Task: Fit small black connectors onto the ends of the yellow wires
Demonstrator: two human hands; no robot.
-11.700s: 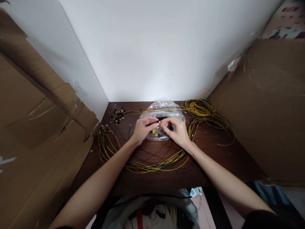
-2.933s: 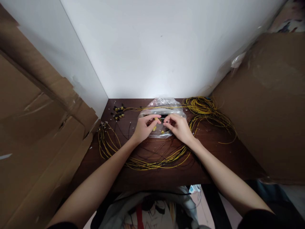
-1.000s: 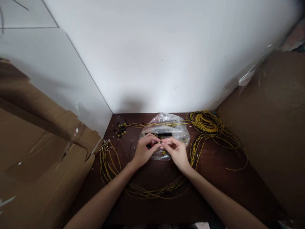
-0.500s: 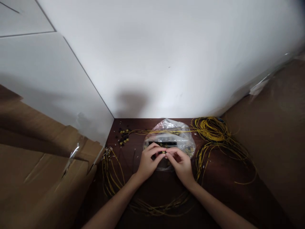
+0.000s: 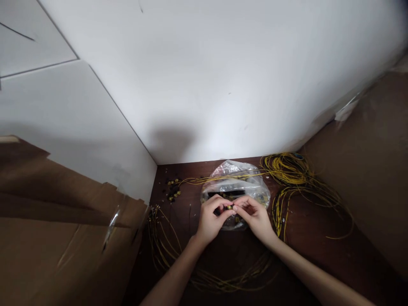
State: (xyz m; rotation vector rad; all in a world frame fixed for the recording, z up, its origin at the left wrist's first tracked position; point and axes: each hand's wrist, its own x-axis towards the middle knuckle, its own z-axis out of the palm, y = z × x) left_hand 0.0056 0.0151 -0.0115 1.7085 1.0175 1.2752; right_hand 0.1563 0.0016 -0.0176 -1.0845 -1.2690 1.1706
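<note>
Between the fingertips of both hands is a small yellow-and-black part [image 5: 229, 207], too small to make out its exact kind. My left hand [image 5: 213, 216] pinches it from the left. From the right, my right hand [image 5: 255, 216] meets it with thumb and forefinger, the fingertips nearly touching the left ones. Right behind and below the hands lies a clear plastic bag [image 5: 234, 182] with more yellow and black pieces in it. Thin yellow wires [image 5: 236, 175] stretch across the top of the bag.
A coil of yellow wire [image 5: 285, 170] lies at the back right. Several small yellow-and-black parts [image 5: 174, 193] sit at the back left, near a wire bundle [image 5: 159, 238]. Cardboard [image 5: 79, 238] stands left, more cardboard [image 5: 376, 170] right, a white wall [image 5: 207, 85] behind.
The whole view has shifted and tilted slightly, so the hands and table appear further right. Both hands keep the small part pinched between them, with only slight finger movement.
</note>
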